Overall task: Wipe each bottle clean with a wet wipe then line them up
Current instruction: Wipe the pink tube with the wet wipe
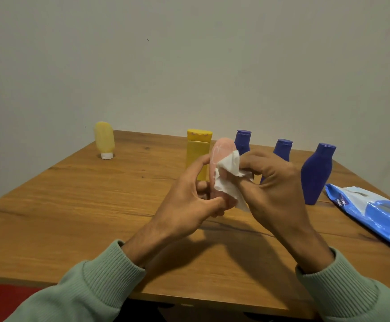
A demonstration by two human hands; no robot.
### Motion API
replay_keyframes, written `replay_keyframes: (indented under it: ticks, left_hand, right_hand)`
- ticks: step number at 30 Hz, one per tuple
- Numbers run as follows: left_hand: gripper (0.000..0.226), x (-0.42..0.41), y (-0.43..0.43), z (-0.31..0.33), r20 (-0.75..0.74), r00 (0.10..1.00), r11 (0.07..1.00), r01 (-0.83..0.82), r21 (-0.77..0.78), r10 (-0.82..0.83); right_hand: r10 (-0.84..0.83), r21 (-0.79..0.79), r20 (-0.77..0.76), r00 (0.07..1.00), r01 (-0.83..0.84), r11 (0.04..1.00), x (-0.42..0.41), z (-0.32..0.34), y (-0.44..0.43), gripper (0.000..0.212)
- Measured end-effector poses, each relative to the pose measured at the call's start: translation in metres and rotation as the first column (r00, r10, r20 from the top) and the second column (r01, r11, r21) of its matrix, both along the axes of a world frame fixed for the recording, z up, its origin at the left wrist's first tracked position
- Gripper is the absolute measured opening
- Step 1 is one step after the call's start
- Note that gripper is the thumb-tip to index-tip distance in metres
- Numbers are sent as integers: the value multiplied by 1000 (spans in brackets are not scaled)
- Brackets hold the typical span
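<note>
My left hand [193, 201] grips a pink bottle [222, 152] upright above the middle of the table. My right hand [273, 189] pinches a white wet wipe [227, 176] and presses it against the bottle's right side. Behind the hands stands a yellow flat bottle [198, 152]. Three blue bottles [242, 141] [282, 148] [317, 173] stand in a row at the right. A pale yellow tube [104, 140] stands on its white cap at the far left corner.
A blue wet-wipe pack [375, 212] lies at the table's right edge, its flap open. The wooden table [84, 205] meets a plain wall at the back. A red object [1, 300] shows below the table's near left edge.
</note>
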State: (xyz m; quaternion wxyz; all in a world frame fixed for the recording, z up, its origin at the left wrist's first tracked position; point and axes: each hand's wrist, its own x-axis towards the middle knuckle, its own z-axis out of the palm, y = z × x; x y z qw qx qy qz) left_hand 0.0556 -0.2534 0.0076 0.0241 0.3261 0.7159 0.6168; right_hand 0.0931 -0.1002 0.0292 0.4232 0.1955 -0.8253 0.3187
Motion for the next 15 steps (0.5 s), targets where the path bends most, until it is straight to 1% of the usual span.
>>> replay_keyframes:
  ticks: [3,5,7,9,12,15]
  left_hand:
    - [78,3,0,1,-29,999,1000,-27,9,27]
    - [76,6,2,0,-53,998,999,-33,5,33]
    - [74,7,4,0,-84,995,999,-47,-11,46]
    - [73,5,3,0,-111,992,998,-61,-27,58]
    - [71,3,1,0,-127,989,996,-82,-40,76]
    - [72,4,0,-2,-135,987,995,-90,-50,82]
  right_hand:
    - [57,121,74,996,-66,990,4,0,-2,33]
    - [44,181,59,997,-54,982,4,-1,-2,29]
    - [9,169,-17,1000,-6,986,4,-3,-2,24]
    - [-42,142,-81,996,53,988,3,-5,-5,23]
    - [-128,98,-137,982,142,985,0,-7,-8,27]
    - [-185,27,-164,969,191,981,-3,-4,-8,24]
